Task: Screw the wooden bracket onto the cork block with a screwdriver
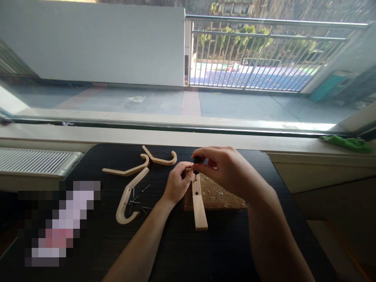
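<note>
Head view: with the clock face centred on a straight, pale wooden bar with a dark hole point(200, 211), twelve pointing away from the person, both bare hands are at its twelve o'clock end. The bar lies across the left part of a brown, shiny-surfaced rectangular block point(223, 194), its six o'clock end reaching past the block's near edge. The left hand point(179, 182) has its fingers bent around the bar's far end, which it partly hides. The right hand point(225, 170) pinches a short, black-handled tool point(197, 159) between thumb and fingers, upright over the bar; a small metallic part sits beneath it, too small to identify.

At nine o'clock lies a pale wooden hook with a J-shaped curl point(121, 207), with several thin, dark metal screws point(135, 202) scattered inside and beside its curve. A second pale, slender wooden hook point(132, 171) lies at ten o'clock, and a third pale, bent wooden hook point(160, 160) near eleven; the two overlap in view.

All rest on a black, wood-grained table point(176, 254). At two o'clock a crumpled green cloth point(346, 144) lies on a white windowsill point(205, 139); between nine and ten stands a white, slatted radiator point(38, 161).
</note>
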